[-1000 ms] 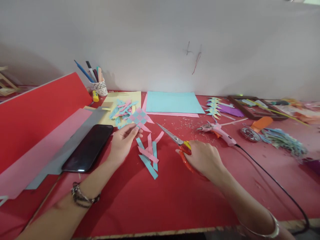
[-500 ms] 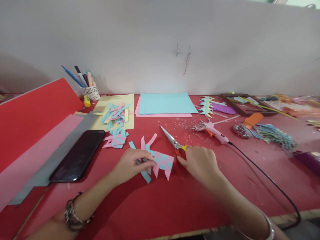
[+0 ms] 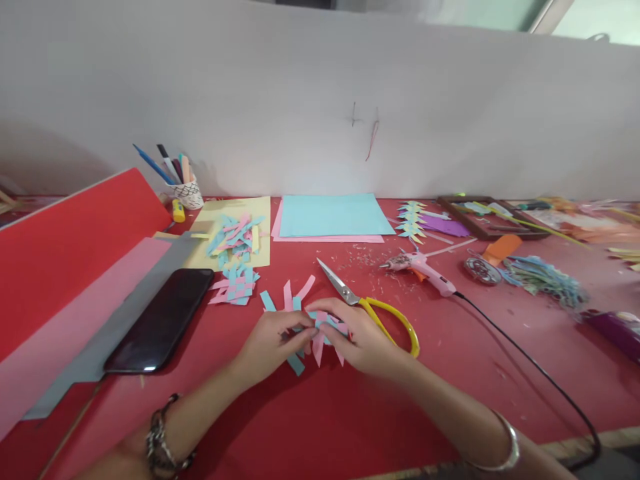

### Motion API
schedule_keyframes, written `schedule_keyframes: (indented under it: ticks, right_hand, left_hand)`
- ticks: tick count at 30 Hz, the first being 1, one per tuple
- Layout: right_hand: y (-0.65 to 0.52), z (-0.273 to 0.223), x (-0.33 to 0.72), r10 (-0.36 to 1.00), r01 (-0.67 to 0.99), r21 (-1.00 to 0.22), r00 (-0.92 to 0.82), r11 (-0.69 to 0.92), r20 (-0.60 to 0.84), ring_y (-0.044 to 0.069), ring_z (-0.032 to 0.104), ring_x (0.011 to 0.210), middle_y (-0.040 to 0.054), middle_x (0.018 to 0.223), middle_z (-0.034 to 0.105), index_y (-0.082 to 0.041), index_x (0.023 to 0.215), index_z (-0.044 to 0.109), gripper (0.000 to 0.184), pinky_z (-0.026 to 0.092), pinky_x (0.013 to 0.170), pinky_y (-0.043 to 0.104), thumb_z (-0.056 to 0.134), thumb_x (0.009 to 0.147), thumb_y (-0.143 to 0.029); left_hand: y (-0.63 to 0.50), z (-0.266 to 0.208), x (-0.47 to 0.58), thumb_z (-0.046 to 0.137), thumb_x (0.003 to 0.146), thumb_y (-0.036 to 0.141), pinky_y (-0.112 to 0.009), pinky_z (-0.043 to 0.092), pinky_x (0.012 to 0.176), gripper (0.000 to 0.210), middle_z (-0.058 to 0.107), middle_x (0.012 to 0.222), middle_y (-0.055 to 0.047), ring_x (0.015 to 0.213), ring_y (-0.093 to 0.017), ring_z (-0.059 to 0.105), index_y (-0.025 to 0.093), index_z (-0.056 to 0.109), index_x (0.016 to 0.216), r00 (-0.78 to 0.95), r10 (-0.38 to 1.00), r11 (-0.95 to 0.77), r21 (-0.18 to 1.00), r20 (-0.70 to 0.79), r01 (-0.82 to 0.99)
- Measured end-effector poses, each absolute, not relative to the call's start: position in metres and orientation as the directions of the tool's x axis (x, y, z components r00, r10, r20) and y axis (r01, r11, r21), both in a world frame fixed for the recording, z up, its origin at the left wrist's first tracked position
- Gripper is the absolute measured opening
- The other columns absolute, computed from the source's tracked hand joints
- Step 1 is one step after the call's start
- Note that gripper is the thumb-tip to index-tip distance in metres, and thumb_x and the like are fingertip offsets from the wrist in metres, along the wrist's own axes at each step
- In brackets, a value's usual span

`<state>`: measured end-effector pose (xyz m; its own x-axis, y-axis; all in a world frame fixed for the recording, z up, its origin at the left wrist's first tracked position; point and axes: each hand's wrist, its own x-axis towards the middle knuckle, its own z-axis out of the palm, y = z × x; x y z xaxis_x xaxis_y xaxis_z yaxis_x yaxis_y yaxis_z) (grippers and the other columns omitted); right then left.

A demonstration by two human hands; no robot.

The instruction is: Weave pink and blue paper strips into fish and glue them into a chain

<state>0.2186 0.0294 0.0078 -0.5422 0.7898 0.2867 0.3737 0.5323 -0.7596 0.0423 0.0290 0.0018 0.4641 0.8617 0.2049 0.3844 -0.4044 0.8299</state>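
Between my two hands is a woven paper piece (image 3: 319,345) of pink and light-blue strips, its loose ends sticking out above and below. My left hand (image 3: 273,340) pinches its left part between thumb and fingers. My right hand (image 3: 357,337) is closed on its right part, with thumb and fingertips meeting near those of the left. Much of the weave is hidden under the fingers. Just behind my right hand lie scissors (image 3: 367,300) with yellow handles, blades pointing away to the upper left. A second woven piece (image 3: 237,287) rests to the left, beyond my left hand.
A black phone (image 3: 160,320) lies at left beside leaning coloured sheets (image 3: 90,240). Cut strips (image 3: 237,233) are heaped on yellow paper. Blue paper (image 3: 330,215) lies at the back. On the right are a pink glue gun (image 3: 425,270) with a black cord and a brown tray (image 3: 493,220).
My right hand has left the scissors on the table and moved left onto the woven paper piece. My left hand keeps its hold. The view has tilted slightly upward.
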Motion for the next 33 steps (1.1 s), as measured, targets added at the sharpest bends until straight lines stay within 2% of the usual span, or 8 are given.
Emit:
schedule_keyframes:
  ticks: [3,5,9,14,19,23,27,33]
  right_hand:
    - [0.033,0.002,0.214,0.855,0.406,-0.777,-0.413,0.481,0.314,0.013,0.060,0.081,0.0038,0.091,0.063,-0.020,0.097,0.050,0.017,0.046,0.070,0.024,0.040,0.083,-0.022]
    - [0.037,0.000,0.215,0.890,0.437,-0.784,-0.324,0.441,0.320,0.013,0.060,0.079,0.0037,0.088,0.063,-0.020,0.092,0.050,0.014,0.045,0.070,0.025,0.040,0.083,-0.022]
    - [0.043,0.001,0.218,0.927,0.481,-0.795,-0.252,0.370,0.280,0.014,0.059,0.075,0.0034,0.083,0.062,-0.019,0.087,0.049,0.010,0.045,0.068,0.026,0.040,0.082,-0.023]
    - [0.043,0.002,0.218,0.929,0.491,-0.792,-0.261,0.363,0.263,0.012,0.058,0.069,0.0022,0.080,0.062,-0.019,0.086,0.049,0.012,0.044,0.065,0.024,0.038,0.082,-0.022]
    - [0.043,0.003,0.217,0.932,0.441,-0.823,-0.231,0.357,0.280,0.012,0.058,0.072,0.0026,0.081,0.061,-0.019,0.083,0.049,0.011,0.044,0.068,0.024,0.039,0.081,-0.023]
    - [0.045,0.003,0.217,0.947,0.402,-0.860,-0.201,0.315,0.252,0.013,0.058,0.072,0.0024,0.079,0.061,-0.019,0.083,0.048,0.011,0.044,0.068,0.025,0.040,0.080,-0.024]
    - [0.046,0.003,0.218,0.959,0.393,-0.877,-0.178,0.276,0.222,0.013,0.057,0.072,0.0016,0.077,0.060,-0.019,0.082,0.049,0.010,0.043,0.067,0.025,0.041,0.078,-0.024]
    - [0.047,0.003,0.219,0.960,0.407,-0.874,-0.186,0.267,0.207,0.013,0.056,0.071,0.0010,0.077,0.060,-0.019,0.082,0.051,0.010,0.043,0.067,0.025,0.042,0.077,-0.023]
  left_hand:
    - [0.032,0.003,0.037,0.041,0.081,0.025,-0.020,0.043,0.053,0.025,0.064,0.060,0.000,0.053,-0.011,0.056,0.017,0.061,0.070,0.537,0.803,-0.545,0.682,0.258,0.487]
    - [0.038,0.008,0.030,0.044,0.080,0.023,-0.025,0.047,0.064,0.022,0.067,0.079,-0.004,0.068,-0.014,0.060,0.017,0.062,0.090,0.610,0.749,-0.632,0.554,0.259,0.542]
    - [0.057,0.026,0.009,0.046,0.075,0.012,-0.032,0.044,0.088,0.045,0.054,0.122,-0.010,0.112,-0.020,0.049,0.020,0.049,0.120,0.673,0.734,-0.644,0.411,0.092,0.646]
    - [0.070,0.039,-0.003,0.065,0.061,0.012,-0.047,0.036,0.095,0.078,0.034,0.140,-0.013,0.128,-0.034,0.027,0.025,0.036,0.131,0.780,0.603,-0.777,0.095,-0.169,0.622]
    - [0.072,0.029,0.011,0.065,0.062,0.004,-0.042,0.032,0.098,0.068,0.043,0.135,-0.011,0.124,-0.029,0.038,0.024,0.046,0.124,0.824,0.547,-0.836,-0.132,-0.145,0.532]
    - [0.075,0.023,0.022,0.050,0.074,-0.003,-0.030,0.043,0.077,0.048,0.061,0.115,-0.007,0.098,-0.020,0.059,0.023,0.053,0.114,0.812,0.571,-0.809,-0.252,-0.125,0.530]
    - [0.074,0.026,0.023,0.058,0.071,0.003,-0.028,0.042,0.060,0.032,0.064,0.103,-0.009,0.083,-0.021,0.061,0.016,0.059,0.101,0.802,0.573,-0.810,-0.268,-0.169,0.522]
    - [0.068,0.027,0.013,0.050,0.077,0.002,-0.027,0.038,0.056,0.020,0.064,0.091,-0.007,0.073,-0.018,0.060,0.016,0.061,0.087,0.804,0.581,-0.805,-0.241,-0.130,0.543]
